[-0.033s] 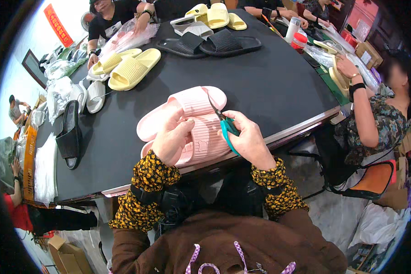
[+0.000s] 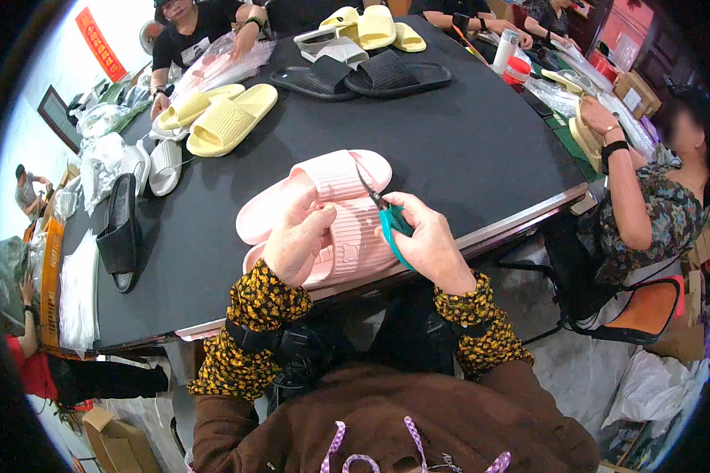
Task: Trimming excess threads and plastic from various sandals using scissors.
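Two pink slippers lie side by side at the near edge of the table. My left hand (image 2: 298, 240) is closed at the strap of the nearer pink slipper (image 2: 360, 240), thumb and forefinger pinched together at its edge. My right hand (image 2: 430, 236) grips a pair of scissors (image 2: 397, 230) with teal handles and dark pointed blades. Those blades point away from me, over the strap side of the farther pink slipper (image 2: 327, 175). Whatever lies inside my left fingers is hidden.
On the dark table (image 2: 481, 150) are yellow slippers (image 2: 233, 122), black slippers (image 2: 397, 75), grey slippers (image 2: 331, 49) and one black slipper (image 2: 120, 236). Plastic bags (image 2: 79, 292) lie at the left edge. Several co-workers sit around; one at right holds a yellow slipper (image 2: 585, 138).
The scissors' tips have shifted slightly toward me. My left hand and the pink slippers look the same.
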A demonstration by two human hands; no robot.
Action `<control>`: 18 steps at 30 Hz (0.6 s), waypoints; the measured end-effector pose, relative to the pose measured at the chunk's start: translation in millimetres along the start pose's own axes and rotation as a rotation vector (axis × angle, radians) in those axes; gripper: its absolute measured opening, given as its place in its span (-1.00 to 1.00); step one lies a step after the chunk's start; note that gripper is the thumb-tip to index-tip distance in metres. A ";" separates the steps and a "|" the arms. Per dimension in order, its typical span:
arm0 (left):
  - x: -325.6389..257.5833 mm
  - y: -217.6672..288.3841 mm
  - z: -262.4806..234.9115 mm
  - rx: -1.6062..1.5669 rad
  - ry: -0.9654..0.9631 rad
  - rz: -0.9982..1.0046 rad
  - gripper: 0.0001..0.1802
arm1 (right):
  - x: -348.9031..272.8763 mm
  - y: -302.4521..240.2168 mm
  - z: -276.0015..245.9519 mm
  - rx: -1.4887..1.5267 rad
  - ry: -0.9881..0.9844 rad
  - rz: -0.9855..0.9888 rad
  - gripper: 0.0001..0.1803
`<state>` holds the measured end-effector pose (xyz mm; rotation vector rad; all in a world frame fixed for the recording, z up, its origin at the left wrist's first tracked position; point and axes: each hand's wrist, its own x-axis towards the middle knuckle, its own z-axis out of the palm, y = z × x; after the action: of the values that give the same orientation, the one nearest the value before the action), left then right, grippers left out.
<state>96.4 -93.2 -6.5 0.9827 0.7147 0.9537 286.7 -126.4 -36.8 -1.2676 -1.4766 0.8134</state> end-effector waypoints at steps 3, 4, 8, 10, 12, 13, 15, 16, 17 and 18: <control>2.9 -0.4 -3.1 0.049 -0.030 0.030 -0.53 | -1.9 -9.0 -0.6 -0.166 -0.070 -0.154 -0.59; 2.2 -1.1 -4.0 0.078 -0.025 0.041 -0.53 | -2.3 -8.1 -0.5 -0.166 -0.072 -0.154 -0.59; -6.1 10.2 -14.8 0.218 0.070 0.044 -0.52 | -3.4 -1.4 -2.6 -0.055 -0.121 -0.118 -0.60; 0.4 19.5 -28.2 0.494 0.097 0.135 -0.55 | -4.4 -1.3 -3.6 -0.021 -0.145 -0.099 -0.59; 9.7 19.5 -42.4 0.547 0.183 0.170 -0.61 | -7.9 -6.3 -4.1 -0.096 -0.164 -0.045 -0.59; 14.5 20.9 -54.2 0.842 0.234 0.296 -0.63 | -8.2 -6.5 -2.8 -0.093 -0.168 -0.049 -0.59; 24.2 24.0 -75.4 1.272 0.283 0.423 -0.64 | -8.5 -5.0 -2.0 -0.097 -0.100 -0.093 -0.59; 28.7 23.2 -88.9 1.274 0.288 0.427 -0.64 | -8.5 -6.7 -2.6 -0.095 -0.102 -0.099 -0.59; 33.6 20.7 -103.5 1.456 0.303 0.415 -0.62 | -8.8 -8.9 -4.5 -0.072 -0.086 -0.066 -0.59; 37.5 21.0 -110.7 1.637 0.310 0.402 -0.60 | -8.8 -8.4 -6.6 -0.051 -0.064 -0.029 -0.58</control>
<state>11.6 -14.8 -34.3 2.4882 1.6728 0.7301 290.1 -137.6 -29.4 -1.2651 -1.5715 0.8082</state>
